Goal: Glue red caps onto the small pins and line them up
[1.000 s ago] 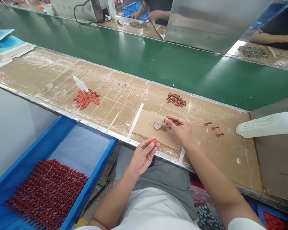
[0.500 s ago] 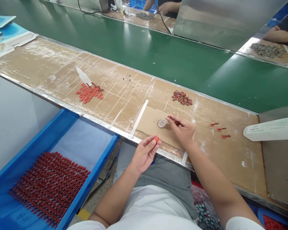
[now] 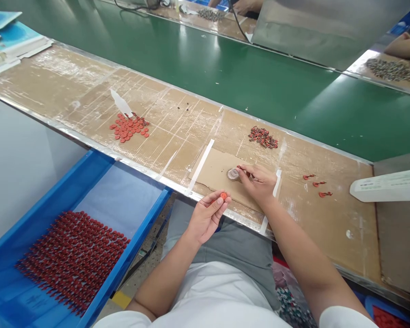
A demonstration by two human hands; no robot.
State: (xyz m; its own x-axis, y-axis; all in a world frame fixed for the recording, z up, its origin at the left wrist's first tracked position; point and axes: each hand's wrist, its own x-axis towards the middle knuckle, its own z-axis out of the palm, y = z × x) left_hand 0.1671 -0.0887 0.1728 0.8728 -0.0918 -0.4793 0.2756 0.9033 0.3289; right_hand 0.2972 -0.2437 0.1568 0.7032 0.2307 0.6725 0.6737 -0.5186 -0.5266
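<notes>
Between the thumb and fingers of my left hand point(image 3: 208, 215) is a small red disc point(image 3: 223, 195), held up at the table's front edge. My right hand point(image 3: 259, 182) pinches a small red-and-dark piece point(image 3: 239, 167), mostly covered by the fingertips. Those fingertips are at the rim of a small clear round cup point(image 3: 232, 174), which stands on a flat piece of cardboard point(image 3: 213, 166). Whether the piece touches the cup, I cannot tell. Beyond my right hand lies a pile of similar red-and-dark pieces point(image 3: 263, 137).
Loose red discs point(image 3: 128, 128) lie to the left beside a white strip point(image 3: 121, 104). Three joined pieces point(image 3: 319, 184) and a white bottle point(image 3: 386, 186) are on the right. A blue tray point(image 3: 146, 218) holds rows of red pieces. Behind runs a green belt point(image 3: 191, 64).
My right hand has moved slightly left, bringing the pinched piece to the cup's rim. My left hand holds the disc almost as before. The whole view has shifted a little.
</notes>
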